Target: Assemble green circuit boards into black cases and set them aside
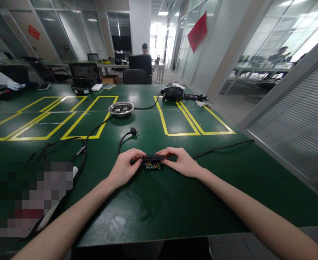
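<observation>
Between my hands, at the middle of the green table, is an opened black power adapter. Its circuit board (155, 166) shows coloured electronic parts. The black housing half (153, 158) is tilted up along the far side of the board. My left hand (125, 166) pinches the left end of this housing between thumb and fingers. Its right end is gripped by my right hand (182, 162) in the same way. A black cable with a plug (133, 131) curves out behind my left hand. Another black cable (224, 147) runs off to the right from behind my right hand.
A metal bowl (121, 109) with small metal parts stands beyond my hands. Yellow tape (180, 134) marks rectangles on the table. Black cables and a blurred-out strip (47, 195) lie at left. A black device (173, 94) sits far right. A person (145, 48) sits in the background.
</observation>
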A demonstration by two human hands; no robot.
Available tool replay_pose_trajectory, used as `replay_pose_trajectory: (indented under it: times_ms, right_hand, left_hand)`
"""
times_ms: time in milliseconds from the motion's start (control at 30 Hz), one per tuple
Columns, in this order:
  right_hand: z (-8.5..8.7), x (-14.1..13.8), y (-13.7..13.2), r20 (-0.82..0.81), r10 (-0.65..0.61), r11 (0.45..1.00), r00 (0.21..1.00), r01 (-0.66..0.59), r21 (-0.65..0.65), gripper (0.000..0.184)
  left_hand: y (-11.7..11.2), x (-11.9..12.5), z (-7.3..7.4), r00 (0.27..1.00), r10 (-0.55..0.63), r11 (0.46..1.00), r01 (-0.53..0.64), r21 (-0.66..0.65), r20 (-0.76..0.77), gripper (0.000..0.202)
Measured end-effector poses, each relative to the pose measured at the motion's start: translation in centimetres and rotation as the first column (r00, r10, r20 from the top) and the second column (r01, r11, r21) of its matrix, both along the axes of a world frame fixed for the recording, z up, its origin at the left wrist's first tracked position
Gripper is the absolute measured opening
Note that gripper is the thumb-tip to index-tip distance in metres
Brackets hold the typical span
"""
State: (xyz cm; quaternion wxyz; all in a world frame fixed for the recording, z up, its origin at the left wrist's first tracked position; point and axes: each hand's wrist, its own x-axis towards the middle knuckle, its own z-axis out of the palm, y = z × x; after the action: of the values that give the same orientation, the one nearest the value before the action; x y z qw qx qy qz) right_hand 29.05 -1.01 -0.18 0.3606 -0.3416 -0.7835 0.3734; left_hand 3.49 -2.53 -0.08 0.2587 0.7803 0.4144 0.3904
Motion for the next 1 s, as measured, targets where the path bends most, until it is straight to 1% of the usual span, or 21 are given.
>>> replay_pose_trajectory:
  times_ms: [133, 233, 300, 400, 533, 600, 633, 700, 767, 800, 867, 1000]
  right_hand:
    - [0.1, 0.1, 0.0, -0.041, 0.009, 0.998, 0.999, -0.012, -0.056, 0.015]
    - [0.1, 0.2, 0.1, -0.036, 0.014, 0.998, 0.999, -0.016, -0.057, 0.014]
    - [0.0, 0.3, 0.1, -0.023, 0.033, 0.999, 0.999, -0.034, -0.012, 0.012]
    - [0.0, 0.4, 0.2, 0.011, 0.087, 0.991, 0.996, -0.088, 0.097, 0.010]
    - [-0.1, 0.5, 0.1, 0.084, 0.124, 0.969, 0.989, -0.139, 0.206, 0.007]
    - [-0.1, 0.5, 0.1, 0.117, 0.123, 0.956, 0.986, -0.149, 0.251, 0.008]
    - [-0.2, 0.6, 0.1, 0.141, 0.121, 0.948, 0.983, -0.157, 0.276, 0.011]
    - [-0.4, 0.6, 0.1, 0.225, 0.119, 0.924, 0.967, -0.191, 0.333, 0.027]
    - [-0.6, 0.5, 0.1, 0.329, 0.095, 0.888, 0.940, -0.229, 0.398, 0.043]
    - [-0.7, 0.4, 0.1, 0.373, 0.074, 0.869, 0.925, -0.243, 0.431, 0.047]
    - [-0.9, 0.2, 0.1, 0.424, 0.022, 0.837, 0.906, -0.249, 0.488, 0.046]
    - [-0.9, -0.3, 0.0, 0.450, -0.056, 0.793, 0.891, -0.234, 0.563, 0.042]
  left_hand:
    - [0.0, 0.1, 0.0, 1.000, 0.007, 1.000, -0.006, -0.020, 0.016, 0.019]
    - [-0.2, 0.0, 0.3, 1.000, -0.010, 1.000, 0.011, 0.026, -0.015, 0.019]
    - [-0.4, -0.2, 0.5, 0.998, -0.035, 0.998, 0.037, 0.043, -0.043, 0.020]
    - [-0.6, -0.4, 0.7, 0.992, -0.085, 0.996, 0.086, 0.012, -0.090, 0.025]
    - [-0.5, -0.7, 0.4, 0.974, -0.128, 0.991, 0.131, 0.005, -0.187, 0.032]
    - [-0.4, -0.8, 0.2, 0.965, -0.137, 0.989, 0.147, 0.026, -0.221, 0.029]
    - [-0.3, -0.8, 0.1, 0.962, -0.143, 0.987, 0.156, 0.042, -0.233, 0.026]
    - [-0.2, -0.9, 0.0, 0.957, -0.152, 0.981, 0.177, 0.080, -0.247, 0.021]
    - [-0.1, -1.0, -0.1, 0.951, -0.149, 0.976, 0.186, 0.114, -0.270, 0.021]
    - [-0.1, -1.0, 0.0, 0.949, -0.138, 0.975, 0.181, 0.131, -0.284, 0.023]
    - [0.0, -1.0, -0.1, 0.944, -0.112, 0.971, 0.171, 0.169, -0.311, 0.026]
    - [0.1, -0.7, -0.4, 0.939, -0.082, 0.943, 0.182, 0.280, -0.335, 0.035]
